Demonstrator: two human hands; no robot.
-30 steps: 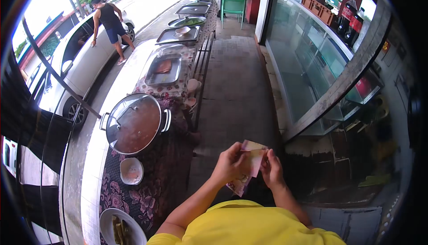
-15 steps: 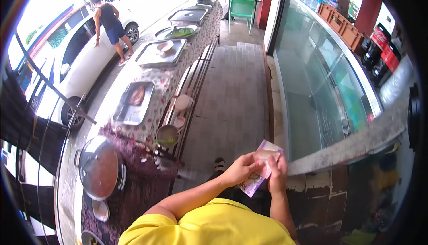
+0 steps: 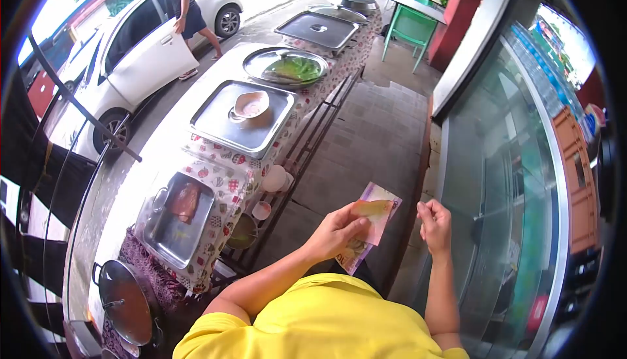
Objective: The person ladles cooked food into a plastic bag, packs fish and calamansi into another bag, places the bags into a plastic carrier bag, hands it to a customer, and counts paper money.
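My left hand (image 3: 333,234) is closed on banknotes, with the thumb pressing on top. The stack shows a purple banknote (image 3: 351,258) underneath and an orange-toned banknote (image 3: 375,220) over it. To the right of the notes and apart from them is my right hand (image 3: 435,227), raised with its fingers curled in and the thumb against the index finger. Nothing shows between those fingers. Both hands are in front of my yellow shirt (image 3: 320,323), over the tiled walkway.
Along the left runs a cloth-covered table (image 3: 225,186) with a meat tray (image 3: 181,218), a lidded tray bearing a bowl (image 3: 251,104), a glass-lidded pan (image 3: 285,66) and a pot (image 3: 126,301). A glass display case (image 3: 499,183) stands right. A person (image 3: 185,10) is beside a white car (image 3: 153,46).
My right hand has let go of the notes and moved right; the left keeps them. My view has turned and shifted forward. The person outside has moved beside the car, whose door now stands open.
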